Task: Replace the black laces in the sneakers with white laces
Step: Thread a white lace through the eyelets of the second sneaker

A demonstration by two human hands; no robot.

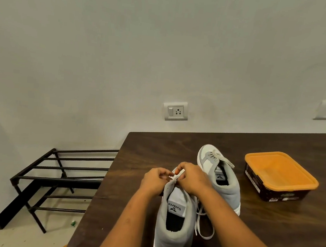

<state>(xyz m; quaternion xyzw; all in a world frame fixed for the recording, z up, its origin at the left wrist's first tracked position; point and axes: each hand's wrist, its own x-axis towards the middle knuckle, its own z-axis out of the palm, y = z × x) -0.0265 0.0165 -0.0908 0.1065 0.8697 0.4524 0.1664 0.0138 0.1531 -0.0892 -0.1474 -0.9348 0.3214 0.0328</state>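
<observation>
Two grey and white sneakers stand on the dark wooden table. The near sneaker points away from me, heel toward me. My left hand and my right hand meet over its eyelets, and both pinch the white lace there. The lace's loose end trails on the table to the right of that shoe. The far sneaker lies behind my right hand, with a white lace threaded through its front. My hands hide the near shoe's front. No black lace is visible.
An orange-lidded dark container sits at the right on the table. A black metal shoe rack stands on the floor left of the table's left edge. Two wall sockets are mounted on the wall behind.
</observation>
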